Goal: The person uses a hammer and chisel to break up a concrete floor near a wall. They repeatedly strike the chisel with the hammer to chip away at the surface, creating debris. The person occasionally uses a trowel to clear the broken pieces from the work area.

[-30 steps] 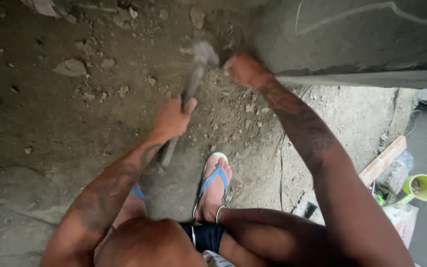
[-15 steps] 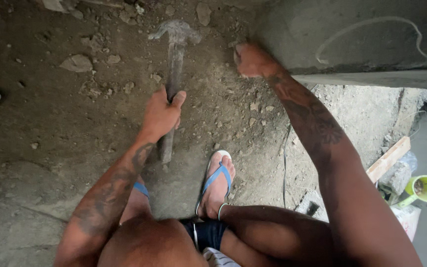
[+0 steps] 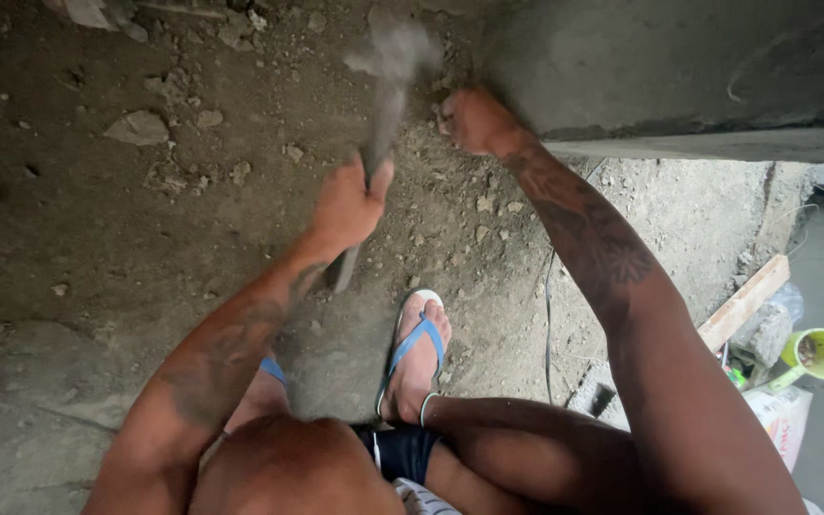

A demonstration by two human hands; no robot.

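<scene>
The left hand (image 3: 347, 205) is clamped around the handle of a hammer (image 3: 381, 124), fingers wrapped tight a little above the handle's lower end, which sticks out below the fist. The hammer's head, blurred and grey with dust, is up near the top of the view, close to the foot of a concrete wall (image 3: 679, 67). The right hand (image 3: 469, 119) is closed into a fist right at the wall's lower corner, just beside the hammer head (whether it grips anything I cannot tell, since the fingers are turned away).

Below the hands lies a rough dirt floor (image 3: 97, 248) strewn with stone chips and broken rubble. A foot in a blue-strapped flip-flop (image 3: 414, 348) rests on the floor under the hammer's handle, between the two forearms. Off to the right, well apart from the hands, lie a length of wooden plank (image 3: 744, 300) and a small green bucket (image 3: 820, 353).
</scene>
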